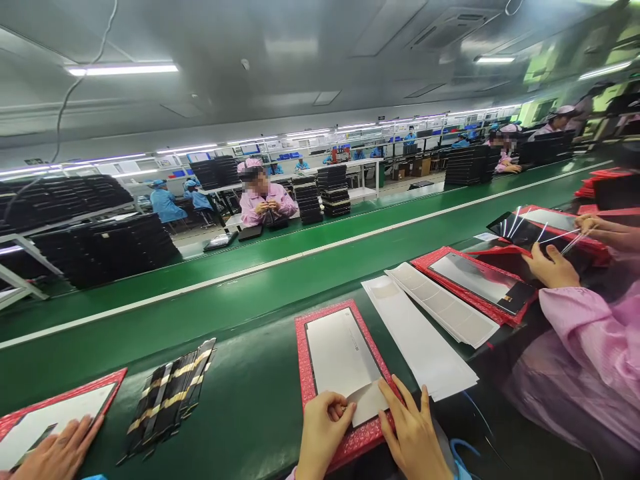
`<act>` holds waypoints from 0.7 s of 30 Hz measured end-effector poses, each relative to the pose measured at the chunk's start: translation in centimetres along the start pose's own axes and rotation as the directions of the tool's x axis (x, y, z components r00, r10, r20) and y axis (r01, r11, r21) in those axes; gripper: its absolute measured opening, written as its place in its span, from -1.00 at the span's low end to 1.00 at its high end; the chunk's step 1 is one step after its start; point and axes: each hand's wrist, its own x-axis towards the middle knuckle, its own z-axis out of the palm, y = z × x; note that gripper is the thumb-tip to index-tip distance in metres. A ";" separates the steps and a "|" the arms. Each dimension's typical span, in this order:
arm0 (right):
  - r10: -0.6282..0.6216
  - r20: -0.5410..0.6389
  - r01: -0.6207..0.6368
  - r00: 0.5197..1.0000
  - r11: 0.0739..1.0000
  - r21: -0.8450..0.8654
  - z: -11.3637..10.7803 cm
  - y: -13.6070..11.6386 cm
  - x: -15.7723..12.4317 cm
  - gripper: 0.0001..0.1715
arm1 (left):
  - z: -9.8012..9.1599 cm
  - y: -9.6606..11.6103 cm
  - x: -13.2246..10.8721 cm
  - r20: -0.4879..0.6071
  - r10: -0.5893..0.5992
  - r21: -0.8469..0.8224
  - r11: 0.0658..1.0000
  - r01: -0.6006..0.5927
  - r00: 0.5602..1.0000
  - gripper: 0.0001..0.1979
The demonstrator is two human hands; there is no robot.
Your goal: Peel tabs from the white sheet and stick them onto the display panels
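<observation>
A red tray (301,360) with a patterned rim lies in front of me and holds a flat pale panel (336,352). My left hand (320,433) is curled at the tray's near edge, its fingers pinched on a pale film or sheet corner (369,402) that lifts off the panel. Beside it on the right, my right hand (413,437) rests with fingers spread, touching the tray's near right corner and the same sheet.
White paper sheets (425,333) lie right of the tray. A co-worker's pink sleeve (585,327) and hands work on more red trays (475,283) at right. Another person's hand (60,453) rests on a tray at lower left, beside dark strips (173,393). A green conveyor (250,267) runs across.
</observation>
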 end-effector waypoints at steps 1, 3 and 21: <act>0.013 0.012 -0.013 1.000 1.000 0.003 0.0 0.0 0.1 -0.43 | 0.0 0.1 0.0 -0.003 0.001 0.010 1.000 -0.001 1.000 -0.73; 0.033 0.042 -0.033 0.999 0.999 0.012 0.0 0.0 0.2 -0.41 | 0.1 0.3 0.0 -0.012 0.005 0.026 1.000 -0.004 1.000 -0.71; -0.181 -0.087 0.181 0.980 0.983 -0.013 -0.6 -3.4 1.1 -0.37 | -0.8 0.2 0.2 -0.072 -0.061 -0.284 0.958 0.039 0.996 -0.61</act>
